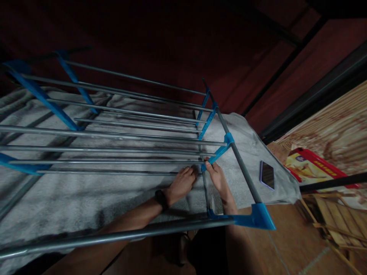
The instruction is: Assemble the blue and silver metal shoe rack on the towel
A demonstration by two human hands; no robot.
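Note:
A rack of grey metal tubes joined by blue plastic brackets lies on its side on a grey blanket. My left hand, with a dark band on its wrist, is closed around the right end of the lowest thin metal tube. The tube's tip is hidden by the fingers. My right hand pinches the lower end of a blue plastic bracket, close to where that tube meets it. Both arms reach over the thick front tube, which ends in a blue corner piece.
A phone lies on the grey blanket right of the rack. Beyond the edge are a red and yellow package and a wooden folding stool. Dark red fabric hangs behind; black frame bars stand at right.

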